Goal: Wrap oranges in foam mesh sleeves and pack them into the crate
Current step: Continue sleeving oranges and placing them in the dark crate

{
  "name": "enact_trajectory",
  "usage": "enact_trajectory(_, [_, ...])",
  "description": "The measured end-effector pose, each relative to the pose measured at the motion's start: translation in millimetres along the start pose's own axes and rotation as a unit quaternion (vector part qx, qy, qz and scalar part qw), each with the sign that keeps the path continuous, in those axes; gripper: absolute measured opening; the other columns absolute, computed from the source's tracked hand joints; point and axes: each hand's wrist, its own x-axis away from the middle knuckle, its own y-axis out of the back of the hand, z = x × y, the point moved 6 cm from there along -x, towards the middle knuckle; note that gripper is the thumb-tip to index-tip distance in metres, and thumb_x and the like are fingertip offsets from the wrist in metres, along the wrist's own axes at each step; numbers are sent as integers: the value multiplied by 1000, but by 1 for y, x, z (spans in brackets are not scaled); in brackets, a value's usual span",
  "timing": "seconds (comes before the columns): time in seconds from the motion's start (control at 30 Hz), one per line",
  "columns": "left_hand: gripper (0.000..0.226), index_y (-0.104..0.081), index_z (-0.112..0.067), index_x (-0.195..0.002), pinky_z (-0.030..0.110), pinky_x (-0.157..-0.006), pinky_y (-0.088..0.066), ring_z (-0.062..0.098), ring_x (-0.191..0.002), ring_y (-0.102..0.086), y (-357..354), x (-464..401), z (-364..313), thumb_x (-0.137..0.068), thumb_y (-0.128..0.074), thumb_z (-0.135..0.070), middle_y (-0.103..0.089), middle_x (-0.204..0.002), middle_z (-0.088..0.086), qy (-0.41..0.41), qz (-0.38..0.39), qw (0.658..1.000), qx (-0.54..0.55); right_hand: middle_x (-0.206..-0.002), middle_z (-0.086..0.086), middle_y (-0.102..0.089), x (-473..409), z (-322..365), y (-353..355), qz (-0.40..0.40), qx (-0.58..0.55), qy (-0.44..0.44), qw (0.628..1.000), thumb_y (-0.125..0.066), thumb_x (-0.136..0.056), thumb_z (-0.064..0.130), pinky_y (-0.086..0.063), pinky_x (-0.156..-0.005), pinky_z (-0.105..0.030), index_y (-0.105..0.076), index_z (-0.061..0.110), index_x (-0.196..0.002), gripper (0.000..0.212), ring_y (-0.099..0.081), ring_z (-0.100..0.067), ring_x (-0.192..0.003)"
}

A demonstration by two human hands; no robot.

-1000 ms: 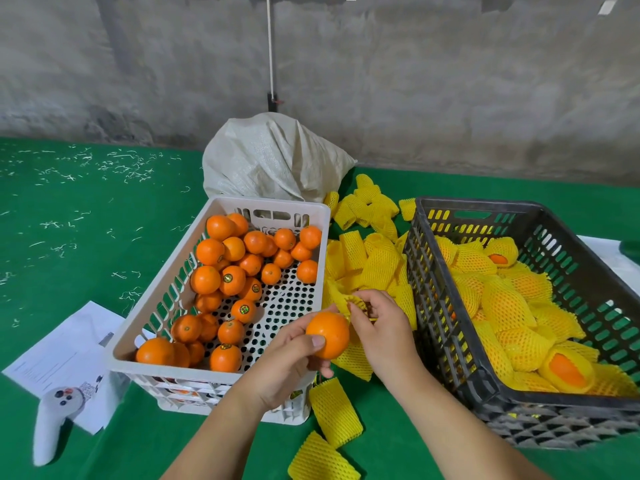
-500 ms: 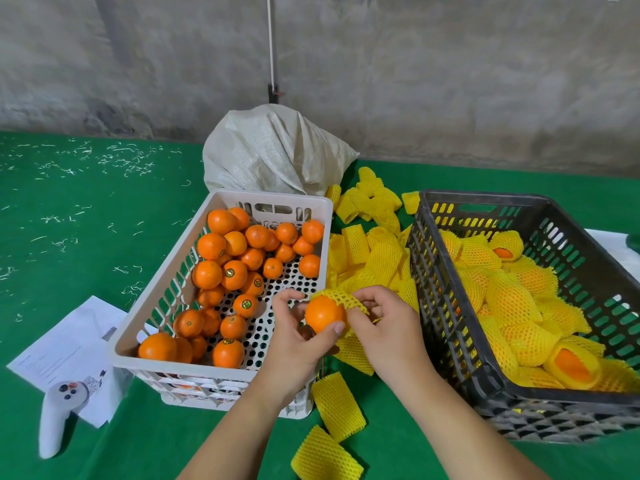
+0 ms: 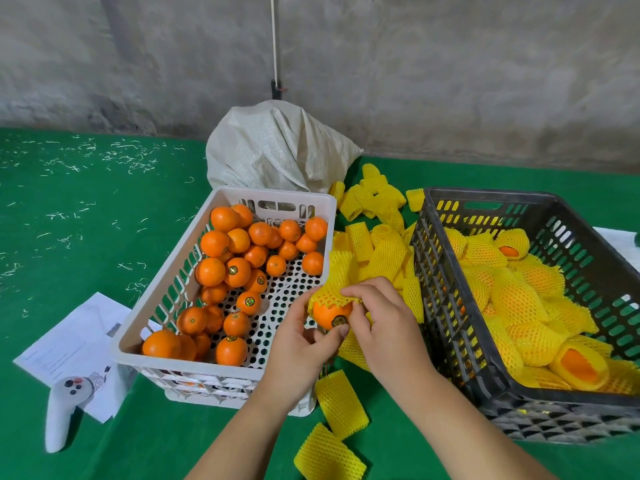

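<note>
Between the two crates I hold an orange [image 3: 330, 315] with a small round sticker facing me. A yellow foam mesh sleeve [image 3: 329, 293] is stretched over its top half. My left hand [image 3: 301, 344] grips the orange from below and the left. My right hand [image 3: 381, 323] pinches the sleeve's edge at the right of the orange. The white crate [image 3: 221, 370] at the left holds several bare oranges [image 3: 239, 271]. The black crate [image 3: 446, 271] at the right holds several sleeved oranges [image 3: 516, 299].
Loose yellow sleeves [image 3: 374, 251] are piled between the crates, and two more [image 3: 341, 403] lie in front. A white sack [image 3: 277, 150] stands behind the white crate. At the left lie a paper sheet [image 3: 69, 344] and a white controller [image 3: 62, 414] on the green cloth.
The sleeve has gone from beside the orange to over its top half. Both hands have lifted slightly with the orange, and my right hand has pulled the mesh down.
</note>
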Motion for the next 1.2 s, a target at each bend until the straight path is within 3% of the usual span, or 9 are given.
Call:
enact_trajectory(0.13, [43, -60, -21, -119, 23, -51, -44, 16, -60, -51, 6, -2, -3, -84, -80, -5, -66, -81, 13, -12, -94, 995, 14, -105, -4, -62, 14, 21, -4, 3, 52, 122, 991, -60, -93, 12, -53, -80, -31, -72, 10, -110, 21, -60, -23, -97])
enact_trajectory(0.2, [40, -56, -18, -114, 23, -49, -45, 13, -58, -54, 9, -3, -1, -86, -70, 6, -65, -76, 8, 3, -124, 992, 23, -113, -3, -59, 18, 18, -8, 8, 46, 91, 995, -66, -90, 11, -54, -85, -34, -69, 12, -116, 26, -58, -23, -105])
enact_trajectory(0.3, [55, -52, -21, -128, 21, -61, -53, 12, -73, -64, 8, -2, -9, -91, -57, 19, -70, -87, 1, 4, -81, 996, 29, -130, 3, -48, 17, 6, -13, 40, 1, 12, 999, -67, -89, 10, -53, -94, -32, -58, 16, -132, 44, -51, -16, -120])
enact_trajectory(0.43, [61, -47, -21, -147, 29, -87, -58, 19, -106, -69, 0, 2, -16, -98, -60, 13, -70, -122, 6, -23, 25, 999, 20, -125, -1, -55, 10, 6, -5, -8, -14, 35, 999, -63, -89, -1, -48, -91, -18, -64, 10, -129, 41, -55, -11, -114])
enact_trajectory(0.6, [47, -55, -21, -134, 21, -73, -57, 10, -87, -72, 2, 1, -15, -99, -61, 9, -75, -104, -1, -20, -42, 999, 20, -103, -7, -63, 18, 10, -3, -49, 3, 89, 995, -61, -92, 3, -56, -72, -30, -72, 3, -112, 23, -64, -19, -93])
enact_trajectory(0.77, [62, -46, -28, -133, 17, -75, -55, 3, -91, -69, 9, -2, -11, -92, -65, 15, -72, -104, -17, -32, -85, 995, -33, -100, 11, -63, 25, -12, -8, -3, -172, -138, 975, -65, -89, 20, -51, -77, -28, -65, 25, -105, 16, -62, -9, -94])
enact_trajectory(0.93, [69, -46, -31, -133, 23, -80, -58, 12, -101, -71, 7, -2, -8, -86, -76, 10, -71, -112, -12, -47, -63, 996, -53, -143, 23, -44, 32, -13, -33, 102, -371, -322, 865, -65, -62, 90, -49, -94, -21, -16, 64, -143, 99, -53, 1, -124])
enact_trajectory(1.03, [80, -44, -57, -126, 23, -76, -60, 11, -98, -75, 1, -1, -3, -90, -76, 7, -73, -114, -16, -36, -33, 995, -86, -145, 17, -50, 34, -11, -45, 138, -385, -352, 842, -82, -69, 65, -51, -106, -38, -21, 55, -151, 103, -56, -8, -128])
enact_trajectory(1.2, [87, -29, -69, -131, 25, -68, -57, 10, -77, -68, -10, -2, 0, -90, -79, -10, -69, -93, -12, -61, -3, 974, -216, -123, 25, -63, 40, -33, -39, 75, -383, -383, 837, -82, -78, 26, -59, -87, -24, -36, 52, -145, 85, -65, 1, -108])
